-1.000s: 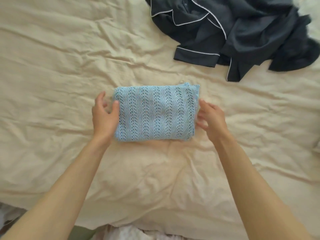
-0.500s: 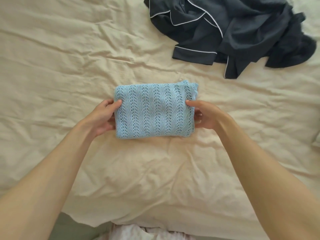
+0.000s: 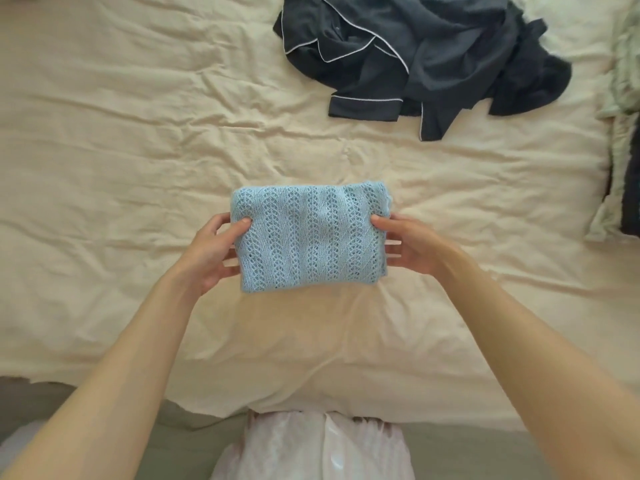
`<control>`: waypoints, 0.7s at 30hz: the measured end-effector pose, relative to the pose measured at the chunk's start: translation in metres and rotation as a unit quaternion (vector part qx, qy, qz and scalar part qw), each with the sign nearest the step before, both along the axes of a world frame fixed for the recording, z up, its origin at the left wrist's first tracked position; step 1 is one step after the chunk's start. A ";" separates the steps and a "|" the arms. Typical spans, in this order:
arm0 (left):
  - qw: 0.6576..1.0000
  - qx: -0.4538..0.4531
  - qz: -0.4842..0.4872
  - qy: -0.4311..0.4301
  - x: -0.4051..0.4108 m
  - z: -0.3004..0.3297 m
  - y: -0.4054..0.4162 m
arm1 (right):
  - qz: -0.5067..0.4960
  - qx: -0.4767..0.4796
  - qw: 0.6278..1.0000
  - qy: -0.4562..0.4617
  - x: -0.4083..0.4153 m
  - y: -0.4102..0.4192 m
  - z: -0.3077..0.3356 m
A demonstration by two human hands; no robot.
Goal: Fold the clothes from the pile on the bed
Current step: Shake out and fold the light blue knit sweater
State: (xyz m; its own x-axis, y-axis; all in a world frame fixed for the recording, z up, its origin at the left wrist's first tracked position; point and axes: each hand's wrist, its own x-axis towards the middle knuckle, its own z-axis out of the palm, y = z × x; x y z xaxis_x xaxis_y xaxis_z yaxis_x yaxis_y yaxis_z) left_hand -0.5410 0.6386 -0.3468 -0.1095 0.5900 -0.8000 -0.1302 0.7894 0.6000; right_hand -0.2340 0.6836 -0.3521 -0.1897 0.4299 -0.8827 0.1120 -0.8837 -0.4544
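Your left hand (image 3: pixel 211 252) and right hand (image 3: pixel 410 245) each pinch one short side of the folded light-blue knit top (image 3: pixel 310 237), thumbs on top and fingers beneath, over the cream bed (image 3: pixel 114 161). Beyond the top, further up the bed and to the right, lies the crumpled dark navy pyjama pile (image 3: pixel 426 60)

The folded knit (image 3: pixel 310 237) is sitting between the fingers of the left hand (image 3: pixel 211 252) and the right hand (image 3: pixel 414 249), over the bed (image 3: pixel 104 168). Beyond the fingers, toward the right, the pile of clothes (image 3: pixel 433 60) is lying on the bed. Pillows (image 3: pixel 620 133) are lying far right of the right fingers.
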 end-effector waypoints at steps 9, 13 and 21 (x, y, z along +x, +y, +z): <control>0.993 -0.016 -0.112 -0.035 0.016 0.084 -0.091 | -0.122 0.012 0.992 0.009 0.023 -0.157 0.090; 0.985 -0.017 -0.171 -0.028 0.038 0.120 -0.130 | -0.216 0.026 0.976 0.013 0.033 -0.246 0.127; 0.934 -0.016 -0.353 -0.039 0.149 0.164 -0.197 | -0.423 0.051 0.904 0.017 0.102 -0.407 0.174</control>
